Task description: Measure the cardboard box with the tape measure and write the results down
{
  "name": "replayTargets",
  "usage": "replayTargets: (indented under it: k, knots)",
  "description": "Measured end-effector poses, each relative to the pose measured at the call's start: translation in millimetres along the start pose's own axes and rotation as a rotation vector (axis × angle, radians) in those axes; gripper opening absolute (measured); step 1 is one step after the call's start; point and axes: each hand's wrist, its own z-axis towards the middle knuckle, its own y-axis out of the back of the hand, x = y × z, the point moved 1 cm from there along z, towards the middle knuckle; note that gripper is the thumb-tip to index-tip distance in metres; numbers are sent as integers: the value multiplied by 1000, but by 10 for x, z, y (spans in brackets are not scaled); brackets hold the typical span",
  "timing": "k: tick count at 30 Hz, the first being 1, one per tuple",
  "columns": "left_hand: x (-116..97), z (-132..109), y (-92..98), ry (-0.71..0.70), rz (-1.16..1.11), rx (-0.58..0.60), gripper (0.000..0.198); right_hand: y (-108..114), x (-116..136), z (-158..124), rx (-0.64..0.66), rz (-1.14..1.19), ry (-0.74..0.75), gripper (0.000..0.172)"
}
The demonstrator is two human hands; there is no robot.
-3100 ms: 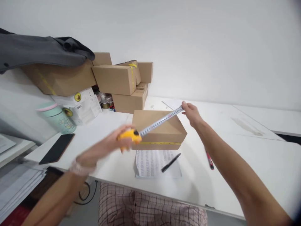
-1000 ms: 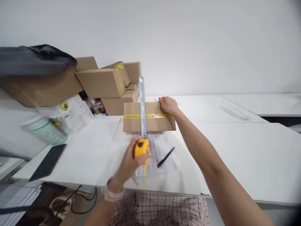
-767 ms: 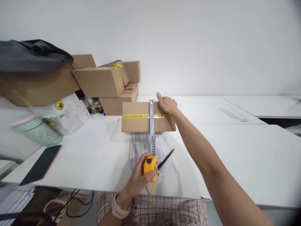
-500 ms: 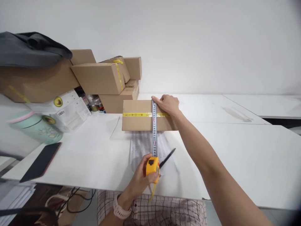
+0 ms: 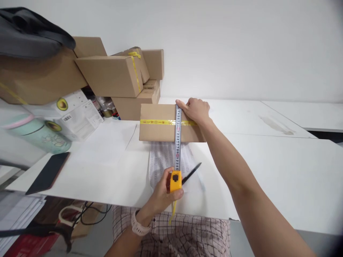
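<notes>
Tape (image 5: 177, 135) now lies flat across the box (image 5: 157, 130), front to back; a second ago it stood up in the air. My right hand (image 5: 197, 110) pins its end on the far edge. My left hand (image 5: 162, 192) is closed round the yellow case (image 5: 175, 177), over the sheet (image 5: 160, 160) beside the pen (image 5: 191, 174). I judge its marks readable against the box's near edge.

The left hand (image 5: 163, 191) grips the yellow tape measure case (image 5: 175, 177) near the table (image 5: 268, 167) edge. The blade (image 5: 178, 137) runs straight across the top of the cardboard box (image 5: 157, 123). The right hand (image 5: 197, 110) pins the blade end at the box's far edge. A printed sheet (image 5: 163, 160) and black pen (image 5: 191, 174) lie just in front of the box.
</notes>
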Motion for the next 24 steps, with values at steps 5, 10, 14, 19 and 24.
replayTargets:
  k: [5, 10, 14, 19, 24]
  knots:
    - [-109, -218, 9, -24, -50, 4, 76, -39, -39, -1, -21, -26, 7, 72]
    - [-38, -477, 183, -57, -20, -127, 79, -129, -42, -242, -139, -16, 78, 71]
    - [77, -536, 297, -20, 26, -156, 79, -211, -66, -684, -246, -9, 127, 69]
    - [106, -527, 327, -39, 71, -110, 82, -331, -176, -1297, -117, -27, 139, 59]
    - [53, -536, 309, -35, 244, -84, 81, -119, -231, -1489, -47, 183, 130, 63]
